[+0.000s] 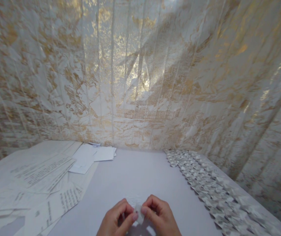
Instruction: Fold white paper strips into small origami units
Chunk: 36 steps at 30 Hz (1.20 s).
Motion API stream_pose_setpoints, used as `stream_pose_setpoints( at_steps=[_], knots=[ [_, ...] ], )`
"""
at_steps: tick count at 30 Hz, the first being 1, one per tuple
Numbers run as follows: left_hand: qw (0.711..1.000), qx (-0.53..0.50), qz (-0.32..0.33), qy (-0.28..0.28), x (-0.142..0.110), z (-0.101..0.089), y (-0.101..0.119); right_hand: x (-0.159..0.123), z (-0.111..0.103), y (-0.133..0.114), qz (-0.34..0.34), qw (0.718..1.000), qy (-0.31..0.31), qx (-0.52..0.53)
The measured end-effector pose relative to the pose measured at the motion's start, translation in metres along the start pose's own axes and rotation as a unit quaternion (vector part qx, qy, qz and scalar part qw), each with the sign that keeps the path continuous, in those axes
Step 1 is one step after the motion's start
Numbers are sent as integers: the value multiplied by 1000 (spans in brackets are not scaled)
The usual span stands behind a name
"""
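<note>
My left hand (117, 219) and my right hand (162, 217) meet low in the middle of the head view, over the white table (135, 173). Thumb and fingertips of both are pinched on a small piece of white paper (139, 211), one hand at each side of it. The paper looks folded, but the fingers cover much of it and its exact shape is blurred. Just beyond and below the fingers, pale paper-like bits show on the table, too blurred to make out.
Printed sheets (49, 172) lie overlapping at the left, with blank white paper pieces (82, 159) at the back left. Rows of small folded paper pieces (204, 185) run along the right edge. A white and gold curtain (140, 82) hangs behind the table.
</note>
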State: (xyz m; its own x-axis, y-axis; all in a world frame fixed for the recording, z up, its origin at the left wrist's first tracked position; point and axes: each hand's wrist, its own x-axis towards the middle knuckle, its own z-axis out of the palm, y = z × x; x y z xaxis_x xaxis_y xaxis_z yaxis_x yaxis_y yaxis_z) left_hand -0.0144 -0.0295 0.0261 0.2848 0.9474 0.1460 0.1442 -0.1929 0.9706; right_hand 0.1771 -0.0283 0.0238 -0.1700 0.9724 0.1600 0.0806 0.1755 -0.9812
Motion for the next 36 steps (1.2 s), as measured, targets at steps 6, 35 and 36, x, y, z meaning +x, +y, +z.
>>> stream_pose_setpoints(
  at_steps=[6, 35, 36],
  knots=[
    [997, 68, 21, -6, 2, -6, 9, 4, 0, -6, 2, 1000, 14, -8],
    [1000, -15, -7, 12, 6, -11, -1, 8, 3, 7, 85, 984, -25, 151],
    [999, -32, -8, 17, 6, -11, -2, 8, 3, 8, 77, 985, -23, 156]
  ],
)
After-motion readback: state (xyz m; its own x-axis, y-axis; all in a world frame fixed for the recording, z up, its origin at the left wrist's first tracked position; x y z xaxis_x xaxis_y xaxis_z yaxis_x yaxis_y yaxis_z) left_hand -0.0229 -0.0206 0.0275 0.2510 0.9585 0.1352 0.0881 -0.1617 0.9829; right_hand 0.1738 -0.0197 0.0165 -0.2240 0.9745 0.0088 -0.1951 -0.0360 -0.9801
